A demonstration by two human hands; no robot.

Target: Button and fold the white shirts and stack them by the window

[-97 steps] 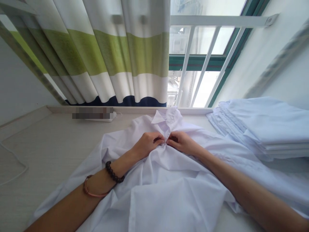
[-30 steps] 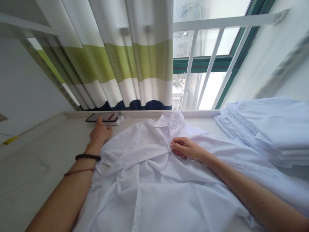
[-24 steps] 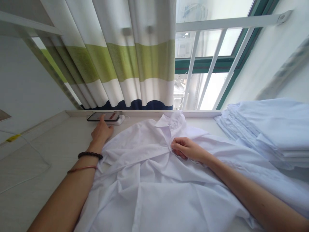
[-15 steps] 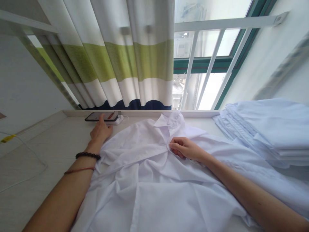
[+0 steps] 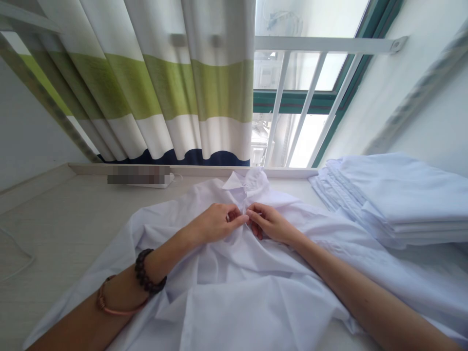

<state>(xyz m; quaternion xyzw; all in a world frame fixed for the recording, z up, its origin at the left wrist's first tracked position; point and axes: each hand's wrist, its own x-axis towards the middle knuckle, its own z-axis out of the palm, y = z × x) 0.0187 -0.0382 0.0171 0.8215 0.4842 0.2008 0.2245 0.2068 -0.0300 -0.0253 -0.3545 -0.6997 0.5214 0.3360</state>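
A white collared shirt (image 5: 234, 307) lies spread and wrinkled in front of me, its collar (image 5: 234, 181) pointing to the window side. Just below the collar, my left hand (image 5: 220, 222) pinches the shirt's front edge between thumb and fingers. My right hand (image 5: 269, 222) pinches the same front opening right beside it, and the fingertips of both hands nearly meet. Whatever small part of the placket lies between the fingertips is hidden. A beaded bracelet and a copper-coloured bangle circle my left wrist and forearm.
At the right stands a stack of folded white garments (image 5: 409, 195). A blurred-out phone rests on a white device (image 5: 157, 182) by the back ledge at left. A white cable (image 5: 22, 258) lies far left. Behind are a striped curtain (image 5: 164, 87) and white window bars (image 5: 307, 97).
My left hand has left the phone and come right to the shirt front, meeting my right hand there. My right hand keeps its pinch on the shirt. The view has shifted slightly.
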